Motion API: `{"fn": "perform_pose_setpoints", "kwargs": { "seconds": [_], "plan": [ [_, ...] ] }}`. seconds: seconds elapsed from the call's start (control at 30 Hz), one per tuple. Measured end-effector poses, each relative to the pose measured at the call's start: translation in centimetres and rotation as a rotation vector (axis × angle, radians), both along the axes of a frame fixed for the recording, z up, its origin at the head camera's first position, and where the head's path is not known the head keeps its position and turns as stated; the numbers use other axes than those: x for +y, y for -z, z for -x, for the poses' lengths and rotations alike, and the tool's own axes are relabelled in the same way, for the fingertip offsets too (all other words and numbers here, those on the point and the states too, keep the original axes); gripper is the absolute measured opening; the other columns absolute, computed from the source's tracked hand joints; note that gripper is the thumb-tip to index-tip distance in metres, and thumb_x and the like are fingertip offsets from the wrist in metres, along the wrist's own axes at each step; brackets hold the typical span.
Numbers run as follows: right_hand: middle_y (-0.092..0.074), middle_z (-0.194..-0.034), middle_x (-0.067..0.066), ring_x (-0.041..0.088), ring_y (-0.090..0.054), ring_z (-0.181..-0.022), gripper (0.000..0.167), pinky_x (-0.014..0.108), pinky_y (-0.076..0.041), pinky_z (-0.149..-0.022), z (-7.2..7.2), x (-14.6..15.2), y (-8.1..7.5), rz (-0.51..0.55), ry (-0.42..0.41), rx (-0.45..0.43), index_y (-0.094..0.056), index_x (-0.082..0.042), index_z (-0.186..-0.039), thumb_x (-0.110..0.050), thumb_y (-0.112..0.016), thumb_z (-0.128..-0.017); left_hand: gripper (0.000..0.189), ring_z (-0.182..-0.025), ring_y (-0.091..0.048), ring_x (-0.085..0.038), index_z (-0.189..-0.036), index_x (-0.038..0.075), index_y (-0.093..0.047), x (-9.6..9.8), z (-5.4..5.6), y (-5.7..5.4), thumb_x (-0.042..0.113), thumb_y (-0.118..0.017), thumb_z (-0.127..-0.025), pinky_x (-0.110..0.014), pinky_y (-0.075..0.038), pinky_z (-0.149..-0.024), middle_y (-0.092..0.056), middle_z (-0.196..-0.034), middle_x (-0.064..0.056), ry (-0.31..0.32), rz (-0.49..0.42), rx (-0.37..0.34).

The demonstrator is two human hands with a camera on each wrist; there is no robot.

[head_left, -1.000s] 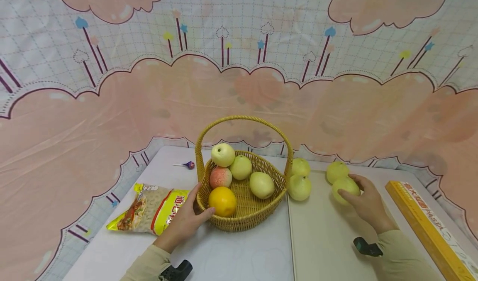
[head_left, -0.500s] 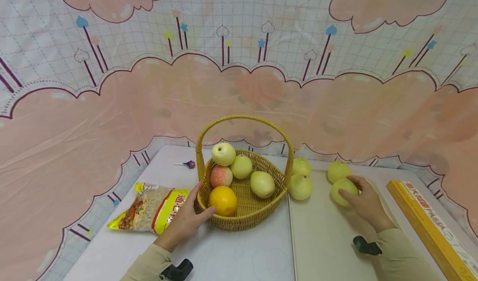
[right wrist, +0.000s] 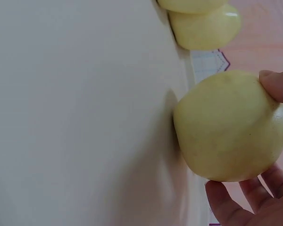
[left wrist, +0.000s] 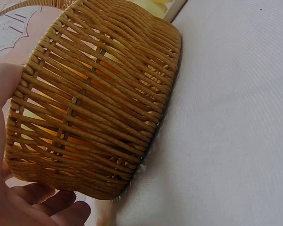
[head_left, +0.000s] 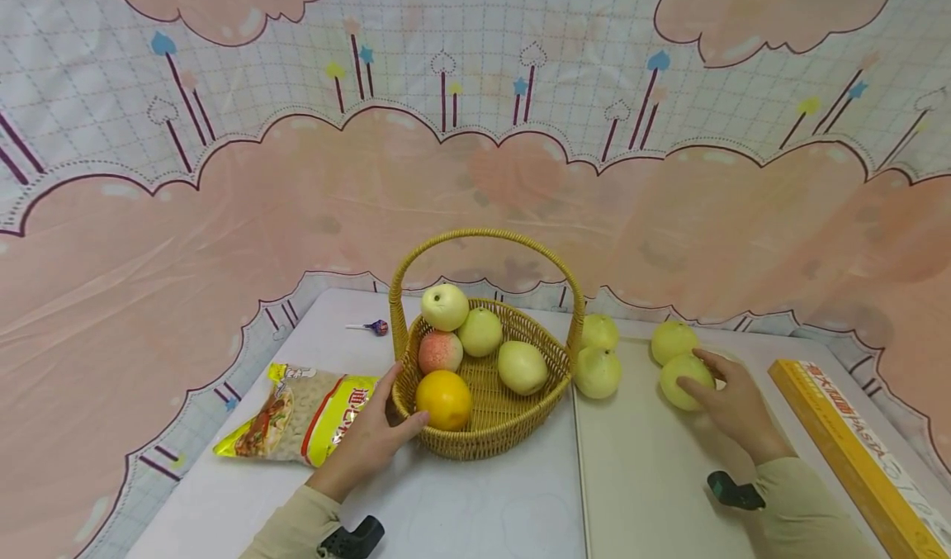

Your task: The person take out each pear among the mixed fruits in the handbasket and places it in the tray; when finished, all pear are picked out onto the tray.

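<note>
In the head view, my left hand [head_left: 370, 433] grips the near left side of a wicker basket [head_left: 486, 445], thumb over the rim. The left wrist view shows its fingers curled along the outside of the woven wall [left wrist: 99, 99]. In the basket lie an orange [head_left: 443, 400], a reddish peach [head_left: 440, 351] and several pale yellow-green fruits [head_left: 522, 368]. My right hand [head_left: 735, 402] holds a yellow-green pear [head_left: 683, 381], thumb on one side and fingers on the other. In the right wrist view that pear [right wrist: 231, 127] is close to the pale board [right wrist: 85, 117]; whether they touch cannot be told.
Another pear [head_left: 674, 343] sits just behind the held one. Two more pears [head_left: 598, 372] stand against the basket's right side. A yellow pasta box [head_left: 854, 452] lies at the right, a food bag [head_left: 300, 417] at the left, and a lollipop [head_left: 377, 328] behind the bag.
Very little differs. My right hand has shifted slightly to the right, its fingers still about the pear. The left hand and the basket stay in place.
</note>
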State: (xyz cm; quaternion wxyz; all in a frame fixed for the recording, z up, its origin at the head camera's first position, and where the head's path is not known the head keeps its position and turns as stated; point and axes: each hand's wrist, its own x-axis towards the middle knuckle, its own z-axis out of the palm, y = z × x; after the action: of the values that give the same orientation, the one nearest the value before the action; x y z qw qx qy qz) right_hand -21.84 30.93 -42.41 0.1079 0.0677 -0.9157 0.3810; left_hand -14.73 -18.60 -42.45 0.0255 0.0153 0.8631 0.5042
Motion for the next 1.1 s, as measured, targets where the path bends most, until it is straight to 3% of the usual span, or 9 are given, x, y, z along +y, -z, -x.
{"fn": "perform_pose_setpoints", "kwargs": {
  "seconds": [0.7,1.1],
  "plan": [
    [-0.034,-0.146,0.038,0.056,-0.034,-0.130,0.080,0.070,-0.034,-0.101,-0.15,0.21,-0.11,0.016,0.025,-0.118,-0.031,0.011,-0.150,-0.043,-0.062,-0.099,0.097,-0.149,-0.016,-0.040,-0.161,0.011,-0.011,-0.02,0.06,0.11,0.043,-0.071,-0.092,-0.057,-0.013,-0.118,-0.015,-0.164,-0.020,0.001,-0.012,-0.008],
    [-0.031,-0.147,0.039,0.057,-0.031,-0.133,0.083,0.071,-0.031,-0.104,-0.29,0.48,0.30,0.032,0.030,-0.124,-0.026,0.015,-0.149,-0.043,-0.060,-0.100,0.097,-0.148,-0.017,-0.041,-0.161,0.012,-0.011,-0.06,0.10,0.20,0.043,-0.071,-0.092,-0.058,-0.013,-0.118,-0.016,-0.164,-0.020,-0.004,-0.007,-0.012]
  ]
}}
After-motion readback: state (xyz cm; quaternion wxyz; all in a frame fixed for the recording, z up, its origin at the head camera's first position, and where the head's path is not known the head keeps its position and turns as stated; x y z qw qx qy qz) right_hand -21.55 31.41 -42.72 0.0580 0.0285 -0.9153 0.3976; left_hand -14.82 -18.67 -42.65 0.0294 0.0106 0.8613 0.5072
